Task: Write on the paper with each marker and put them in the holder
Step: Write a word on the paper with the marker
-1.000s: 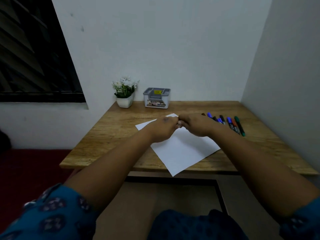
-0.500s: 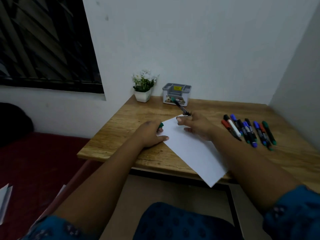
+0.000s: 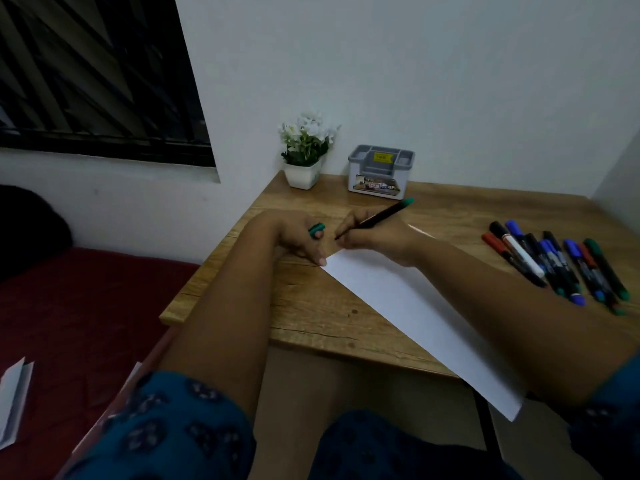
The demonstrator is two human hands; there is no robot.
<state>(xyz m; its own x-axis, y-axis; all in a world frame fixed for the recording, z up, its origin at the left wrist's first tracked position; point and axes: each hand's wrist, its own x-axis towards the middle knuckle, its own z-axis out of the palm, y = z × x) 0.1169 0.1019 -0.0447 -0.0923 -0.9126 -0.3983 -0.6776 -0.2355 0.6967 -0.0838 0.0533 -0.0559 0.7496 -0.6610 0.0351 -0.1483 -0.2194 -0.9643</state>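
The task looks barely begun. The desk [image 3: 311, 306] carries the paper [image 3: 415, 306], which runs from the middle toward the near right edge and overhangs it; the part that shows is blank, though the far end is hidden under the hands. The holder [image 3: 381, 169] stands at the far side against the wall, right of a small plant [image 3: 304, 150], and no marker shows in it. A row of markers [image 3: 554, 265] lies at the right, well apart from the paper, all capped and untouched as far as I can tell. So every marker is left to write with and store, and only the first is in use. The right hand [image 3: 377, 237] grips a green marker [image 3: 377, 218] in a writing hold, tip down at the paper's far left corner, tail pointing toward the holder. The left hand [image 3: 301, 237] pinches the green cap [image 3: 316, 229] while its fingertips press the paper's edge. Against half a second ago, the marker has tilted lower and its tip has come down to the sheet; a second ago both hands were joined over the paper, seemingly pulling the cap off.
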